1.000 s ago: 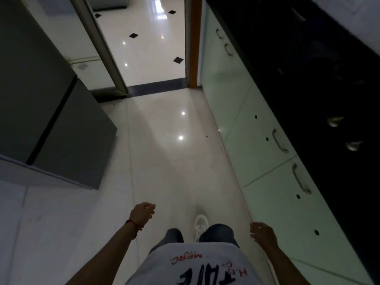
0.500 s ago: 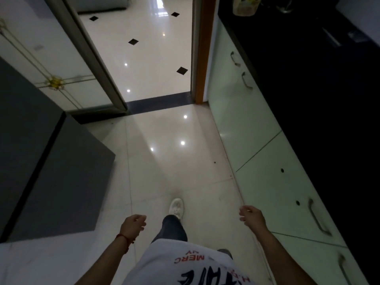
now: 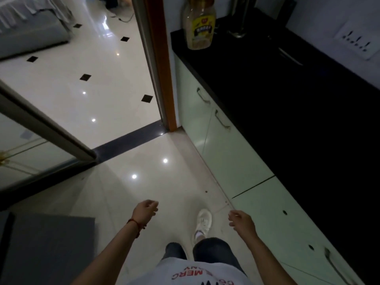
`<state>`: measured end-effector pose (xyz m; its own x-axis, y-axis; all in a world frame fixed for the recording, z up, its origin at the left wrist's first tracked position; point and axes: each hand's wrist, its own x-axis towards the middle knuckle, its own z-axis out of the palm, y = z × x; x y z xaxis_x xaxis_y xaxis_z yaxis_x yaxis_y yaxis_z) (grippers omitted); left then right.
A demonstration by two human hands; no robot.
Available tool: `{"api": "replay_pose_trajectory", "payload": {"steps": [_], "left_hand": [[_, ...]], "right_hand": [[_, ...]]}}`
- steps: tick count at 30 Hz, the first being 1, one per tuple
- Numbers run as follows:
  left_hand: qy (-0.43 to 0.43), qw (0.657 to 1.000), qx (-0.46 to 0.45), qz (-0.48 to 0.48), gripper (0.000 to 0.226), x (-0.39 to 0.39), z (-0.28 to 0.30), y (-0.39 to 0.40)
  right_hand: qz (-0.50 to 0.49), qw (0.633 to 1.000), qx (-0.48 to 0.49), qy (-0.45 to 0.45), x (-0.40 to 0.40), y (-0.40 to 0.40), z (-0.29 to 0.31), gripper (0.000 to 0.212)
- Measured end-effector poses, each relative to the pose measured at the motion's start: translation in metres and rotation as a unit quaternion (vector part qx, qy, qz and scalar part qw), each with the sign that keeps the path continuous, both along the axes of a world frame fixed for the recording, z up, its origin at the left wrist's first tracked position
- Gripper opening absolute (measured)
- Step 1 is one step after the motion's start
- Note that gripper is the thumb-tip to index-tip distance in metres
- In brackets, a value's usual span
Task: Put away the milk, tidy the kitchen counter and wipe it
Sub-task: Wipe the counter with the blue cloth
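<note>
A glossy pale tiled floor (image 3: 127,182) is seen across most of the view, with small black diamond insets beyond the doorway. Along the right side a long black surface (image 3: 287,103) is carried on pale green cabinets (image 3: 232,157) with metal handles; it is dark and glossy, and its top is largely bare. At its far end, near the orange door frame (image 3: 162,64), a clear plastic jar (image 3: 199,23) with a yellow label is stood upright. No milk can be made out. A white shoe (image 3: 202,223) is planted on the floor between the two arms. The left hand (image 3: 145,210) is loosely curled and holds nothing; a red thread is worn at its wrist. The right hand (image 3: 241,222) is half open and empty, just beside the cabinets
</note>
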<state>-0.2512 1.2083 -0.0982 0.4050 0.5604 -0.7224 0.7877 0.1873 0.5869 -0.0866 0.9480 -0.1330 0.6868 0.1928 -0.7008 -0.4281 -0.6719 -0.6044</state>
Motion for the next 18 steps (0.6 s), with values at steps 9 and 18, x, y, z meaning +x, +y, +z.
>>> {"api": "replay_pose_trajectory", "payload": {"steps": [9,18], "left_hand": [[-0.023,0.987,0.088,-0.129,0.028,0.162,0.03,0.046],[-0.151,0.909,0.245,-0.302,0.029,0.326,0.077,0.067]], "right_hand": [[-0.026,0.989,0.133,-0.061,0.139,0.093,0.044,0.019],[-0.169,0.947,0.229,-0.151,0.26,0.106,0.093,0.017]]}}
